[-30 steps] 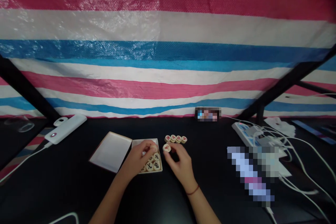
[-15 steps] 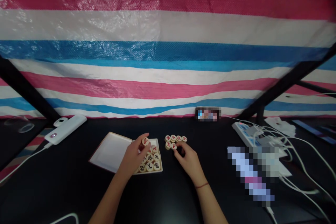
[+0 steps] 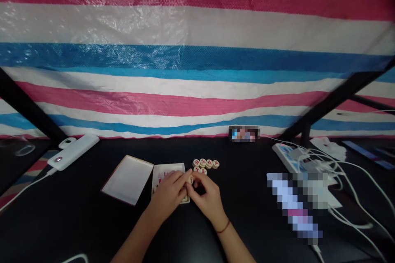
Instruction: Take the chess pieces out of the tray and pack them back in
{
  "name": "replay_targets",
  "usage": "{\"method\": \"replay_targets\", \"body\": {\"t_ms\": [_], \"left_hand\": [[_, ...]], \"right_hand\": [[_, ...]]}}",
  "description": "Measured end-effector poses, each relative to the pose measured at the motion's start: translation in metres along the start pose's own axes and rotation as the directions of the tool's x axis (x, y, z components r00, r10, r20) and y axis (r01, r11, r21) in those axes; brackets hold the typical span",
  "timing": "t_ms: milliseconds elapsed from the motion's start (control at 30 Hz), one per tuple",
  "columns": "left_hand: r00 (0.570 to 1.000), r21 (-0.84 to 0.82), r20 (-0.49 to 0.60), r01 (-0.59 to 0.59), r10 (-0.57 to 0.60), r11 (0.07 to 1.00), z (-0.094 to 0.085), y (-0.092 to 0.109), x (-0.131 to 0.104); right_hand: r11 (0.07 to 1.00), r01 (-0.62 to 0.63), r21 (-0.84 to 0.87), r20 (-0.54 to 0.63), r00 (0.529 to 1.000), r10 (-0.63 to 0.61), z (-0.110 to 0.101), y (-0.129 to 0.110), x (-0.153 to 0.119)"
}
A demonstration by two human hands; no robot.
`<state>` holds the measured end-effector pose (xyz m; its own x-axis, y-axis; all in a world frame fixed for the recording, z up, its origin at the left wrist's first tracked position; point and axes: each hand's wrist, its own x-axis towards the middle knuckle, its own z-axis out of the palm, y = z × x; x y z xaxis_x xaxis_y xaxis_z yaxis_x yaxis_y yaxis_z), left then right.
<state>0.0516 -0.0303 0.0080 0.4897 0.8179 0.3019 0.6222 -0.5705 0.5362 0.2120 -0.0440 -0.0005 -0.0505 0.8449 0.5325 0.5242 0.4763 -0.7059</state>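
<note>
My left hand [image 3: 169,192] and my right hand [image 3: 206,197] meet over the right edge of an open white box [image 3: 169,167]. Between their fingertips is a round Chinese chess piece [image 3: 190,179] with a red character, pinched by both. My left hand and wrist cover most of the pieces in the box. Just beyond my right fingers, chess pieces [image 3: 209,164] with red characters stand in a back row, and a shorter front row [image 3: 203,171] is partly hidden by my fingers.
The box lid [image 3: 128,181] lies inside-up left of the box. A white power bank [image 3: 74,152] with a cable is at the far left. On the right are a power strip [image 3: 285,157], tangled white cables and a blurred-out device [image 3: 294,205]. A striped sheet [image 3: 191,102] hangs behind the black table.
My left hand has moved right with the piece, away from the lid. My right hand has let go of the front-row piece and come left to grip the one in my left hand.
</note>
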Motion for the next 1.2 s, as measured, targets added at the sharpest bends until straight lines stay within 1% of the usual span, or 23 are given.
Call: {"method": "replay_targets", "body": {"t_ms": [67, 133, 200, 267, 333, 500, 633, 767, 900, 967, 1067, 1200], "left_hand": [[1.000, 0.019, -0.030, -0.002, 0.003, 1.000, -0.004, -0.003, 0.001], [0.998, 0.028, -0.066, 0.010, -0.008, 1.000, -0.008, -0.008, 0.001], [0.994, 0.035, -0.104, 0.039, -0.036, 0.999, -0.012, -0.014, 0.001], [0.989, 0.047, -0.129, 0.078, -0.072, 0.996, -0.015, -0.020, 0.001], [0.986, 0.050, -0.138, 0.101, -0.093, 0.994, -0.016, -0.025, 0.000], [0.985, 0.039, -0.143, 0.105, -0.099, 0.994, -0.013, -0.028, 0.000], [0.986, 0.040, -0.135, 0.109, -0.103, 0.993, -0.012, -0.027, 0.000], [0.982, 0.030, -0.157, 0.111, -0.105, 0.993, -0.012, -0.029, 0.000], [0.981, 0.026, -0.158, 0.116, -0.111, 0.993, -0.013, -0.030, 0.000], [0.982, 0.025, -0.149, 0.118, -0.113, 0.993, -0.014, -0.029, 0.000], [0.983, 0.021, -0.143, 0.121, -0.117, 0.992, -0.014, -0.028, 0.001], [0.984, 0.020, -0.136, 0.116, -0.113, 0.993, -0.015, -0.027, 0.001]], "right_hand": [[0.997, -0.045, -0.058, -0.101, 0.994, 0.039, -0.007, 0.009, 0.003], [0.983, -0.132, -0.127, -0.206, 0.973, 0.104, -0.016, 0.022, 0.005], [0.961, -0.209, -0.181, -0.248, 0.955, 0.161, -0.025, 0.036, 0.005], [0.941, -0.260, -0.216, -0.236, 0.949, 0.208, -0.029, 0.045, 0.004], [0.931, -0.277, -0.237, -0.205, 0.951, 0.231, -0.029, 0.049, 0.002], [0.942, -0.210, -0.262, -0.116, 0.976, 0.186, -0.020, 0.046, 0.001], [0.944, -0.189, -0.270, -0.052, 0.982, 0.181, -0.018, 0.047, 0.000], [0.929, -0.195, -0.314, -0.051, 0.981, 0.189, -0.019, 0.047, 0.000], [0.899, -0.112, -0.424, -0.086, 0.993, 0.083, -0.020, 0.041, 0.003], [0.865, -0.093, -0.494, -0.080, 0.995, 0.061, -0.019, 0.039, 0.004], [0.827, -0.099, -0.553, -0.048, 0.995, 0.086, -0.017, 0.041, 0.004], [0.829, -0.111, -0.548, -0.037, 0.993, 0.108, -0.015, 0.045, 0.002]]}}
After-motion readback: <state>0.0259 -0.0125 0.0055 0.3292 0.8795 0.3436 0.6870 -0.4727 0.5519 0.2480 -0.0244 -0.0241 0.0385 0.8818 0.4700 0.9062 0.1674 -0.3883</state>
